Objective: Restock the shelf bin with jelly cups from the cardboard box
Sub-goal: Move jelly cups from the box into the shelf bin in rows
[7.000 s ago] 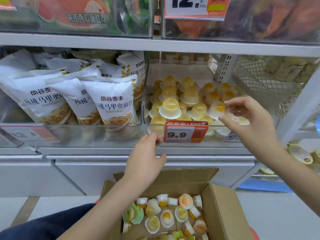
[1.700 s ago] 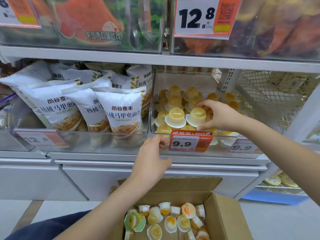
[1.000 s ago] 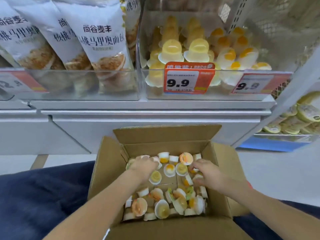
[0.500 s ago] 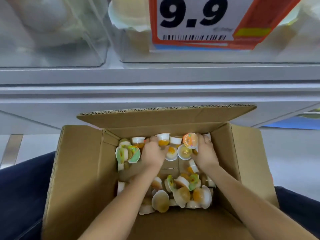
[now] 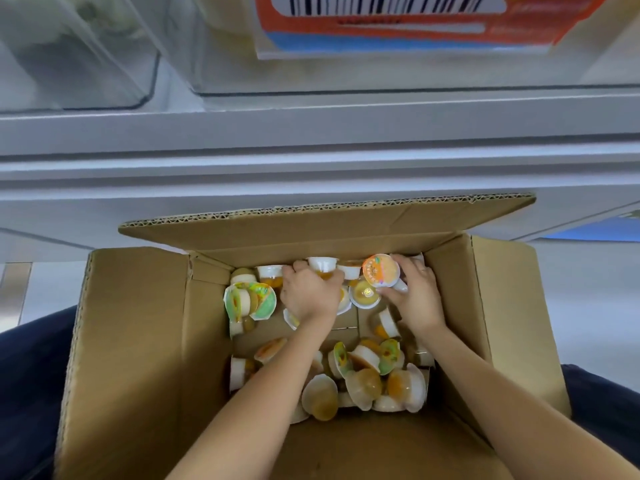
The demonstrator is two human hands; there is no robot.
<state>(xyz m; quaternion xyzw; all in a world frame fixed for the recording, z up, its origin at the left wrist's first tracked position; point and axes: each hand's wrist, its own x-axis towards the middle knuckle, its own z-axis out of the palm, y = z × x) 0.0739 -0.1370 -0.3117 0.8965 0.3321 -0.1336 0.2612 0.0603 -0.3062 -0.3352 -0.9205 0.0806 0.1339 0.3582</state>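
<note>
Jelly cups (image 5: 363, 379) (jumbled) in cardboard box (image 5: 138, 341)

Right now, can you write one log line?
stage: picking | left hand: on jelly cups | right hand: grips orange-lid cup | cardboard box

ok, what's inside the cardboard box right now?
Loose jelly cups scattered over the floor of the cardboard box, and both hands: left hand and right hand curled on cups at the far wall. Cups beneath the hands and forearms are hidden.
</note>
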